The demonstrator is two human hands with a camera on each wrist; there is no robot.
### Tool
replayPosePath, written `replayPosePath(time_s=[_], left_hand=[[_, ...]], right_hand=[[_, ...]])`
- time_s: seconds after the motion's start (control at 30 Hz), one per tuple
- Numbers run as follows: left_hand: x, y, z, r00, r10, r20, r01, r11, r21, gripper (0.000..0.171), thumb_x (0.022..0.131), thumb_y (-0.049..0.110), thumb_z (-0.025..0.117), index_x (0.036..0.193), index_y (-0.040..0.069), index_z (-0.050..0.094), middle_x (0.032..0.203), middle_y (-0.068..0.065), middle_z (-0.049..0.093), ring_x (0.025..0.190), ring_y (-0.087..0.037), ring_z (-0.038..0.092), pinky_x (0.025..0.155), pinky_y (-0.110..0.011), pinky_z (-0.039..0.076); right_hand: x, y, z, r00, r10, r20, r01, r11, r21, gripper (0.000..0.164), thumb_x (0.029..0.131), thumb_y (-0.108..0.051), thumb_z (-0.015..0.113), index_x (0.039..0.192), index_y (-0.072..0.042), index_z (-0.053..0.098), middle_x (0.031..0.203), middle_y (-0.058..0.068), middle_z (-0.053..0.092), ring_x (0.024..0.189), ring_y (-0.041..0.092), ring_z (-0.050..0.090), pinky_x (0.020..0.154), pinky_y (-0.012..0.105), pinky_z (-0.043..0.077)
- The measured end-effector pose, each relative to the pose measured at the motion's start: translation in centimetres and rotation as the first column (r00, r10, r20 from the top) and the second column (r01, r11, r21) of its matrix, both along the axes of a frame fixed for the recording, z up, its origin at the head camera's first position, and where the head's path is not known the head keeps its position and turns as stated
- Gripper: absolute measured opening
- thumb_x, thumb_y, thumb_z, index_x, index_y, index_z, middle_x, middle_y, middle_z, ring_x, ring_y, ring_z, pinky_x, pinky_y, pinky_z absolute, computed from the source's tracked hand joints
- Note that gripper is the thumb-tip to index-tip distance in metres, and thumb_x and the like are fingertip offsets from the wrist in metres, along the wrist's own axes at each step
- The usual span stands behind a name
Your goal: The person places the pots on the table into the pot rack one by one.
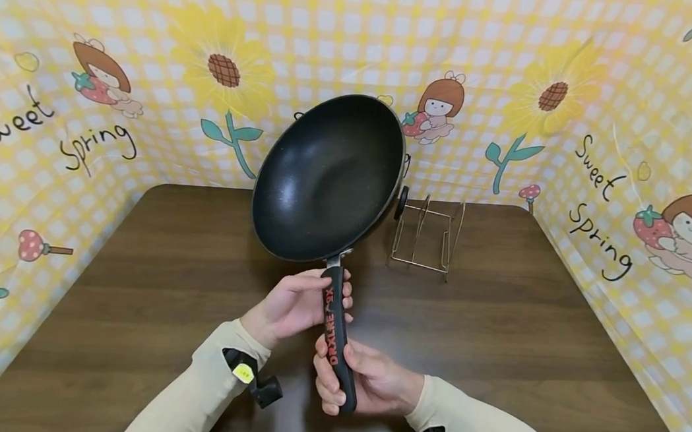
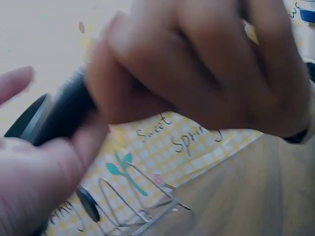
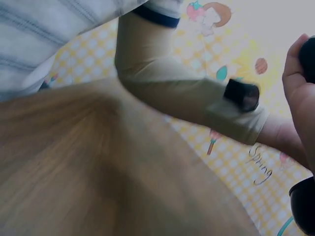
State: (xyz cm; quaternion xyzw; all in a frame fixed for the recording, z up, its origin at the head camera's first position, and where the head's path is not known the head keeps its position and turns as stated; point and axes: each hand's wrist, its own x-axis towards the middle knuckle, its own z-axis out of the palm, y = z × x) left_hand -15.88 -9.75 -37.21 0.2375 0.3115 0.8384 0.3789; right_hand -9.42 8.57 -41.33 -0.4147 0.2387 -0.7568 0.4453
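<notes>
A black wok (image 1: 330,175) is held up over the table in the head view, tilted so its inner face shows. Its long black handle (image 1: 335,321) carries red lettering and points down toward the person. My left hand (image 1: 293,302) holds the handle close to the bowl, thumb on the near side and fingertips showing past the far side. Lower down, my right hand (image 1: 366,376) grips the handle's end with its fingers wrapped round it. The left wrist view shows the right hand (image 2: 206,64) blurred and large, beside the handle (image 2: 69,110).
Behind the wok to the right, a wire rack (image 1: 419,265) stands on the brown wooden table (image 1: 168,298). A dark round knob-like piece (image 1: 402,203) shows beside the rack, partly hidden by the wok. A yellow checked cloth (image 1: 326,56) with printed figures surrounds the table's back and sides.
</notes>
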Motion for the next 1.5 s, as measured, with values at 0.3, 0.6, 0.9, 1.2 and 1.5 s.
replayPosePath(time_s=[0.3, 0.6, 0.9, 1.2, 1.5], left_hand=[[-0.8, 0.6, 1.1, 0.999, 0.036, -0.013, -0.039, 0.956, -0.292, 0.015, 0.098, 0.003, 0.038, 0.103, 0.009, 0.051, 0.089, -0.004, 0.056, 0.084, -0.018, 0.058, 0.082, -0.048, 0.055], [-1.4, 2.1, 0.1, 0.994, 0.103, -0.022, -0.105, 0.94, -0.325, 0.024, 0.105, 0.005, 0.034, 0.094, 0.013, 0.054, 0.076, 0.0, 0.051, 0.071, -0.015, 0.052, 0.072, -0.035, 0.053], [-1.7, 3.5, -0.2, 0.996, 0.082, 0.028, -0.072, 0.965, -0.251, 0.018, 0.098, -0.001, 0.039, 0.092, 0.012, 0.048, 0.069, 0.0, 0.045, 0.062, -0.014, 0.048, 0.064, -0.031, 0.047], [-2.9, 4.8, 0.0, 1.0, -0.01, -0.012, 0.008, 0.99, -0.141, 0.018, 0.091, -0.005, 0.037, 0.092, 0.012, 0.044, 0.068, 0.001, 0.04, 0.058, -0.012, 0.047, 0.06, -0.029, 0.042], [-4.0, 5.7, 0.1, 0.988, -0.101, -0.116, 0.096, 0.994, -0.053, 0.017, 0.091, -0.004, 0.038, 0.096, 0.011, 0.044, 0.07, 0.001, 0.043, 0.06, -0.013, 0.047, 0.062, -0.03, 0.043]], right_hand=[[-0.2, 0.5, -0.9, 0.998, -0.045, -0.033, 0.047, 0.998, 0.039, 0.025, 0.107, -0.035, 0.03, 0.127, -0.024, 0.04, 0.095, -0.006, 0.052, 0.08, 0.011, 0.048, 0.081, 0.026, 0.045], [-0.5, 1.0, -1.9, 0.985, -0.163, -0.052, 0.168, 0.98, 0.108, 0.021, 0.107, -0.032, 0.036, 0.123, -0.02, 0.04, 0.089, -0.004, 0.053, 0.076, 0.013, 0.051, 0.076, 0.029, 0.047], [-1.1, 1.9, -2.1, 0.985, -0.169, -0.03, 0.172, 0.971, 0.168, 0.022, 0.104, -0.032, 0.047, 0.12, -0.018, 0.042, 0.089, -0.004, 0.057, 0.078, 0.014, 0.055, 0.077, 0.031, 0.048], [-2.1, 2.8, -1.5, 0.98, -0.199, -0.027, 0.2, 0.959, 0.199, 0.025, 0.099, -0.028, 0.06, 0.115, -0.016, 0.046, 0.09, -0.004, 0.061, 0.077, 0.014, 0.056, 0.077, 0.032, 0.049], [-2.8, 3.7, -1.5, 0.97, -0.241, -0.011, 0.239, 0.953, 0.186, 0.026, 0.096, -0.021, 0.065, 0.116, -0.013, 0.049, 0.089, -0.002, 0.063, 0.078, 0.014, 0.058, 0.077, 0.031, 0.049]])
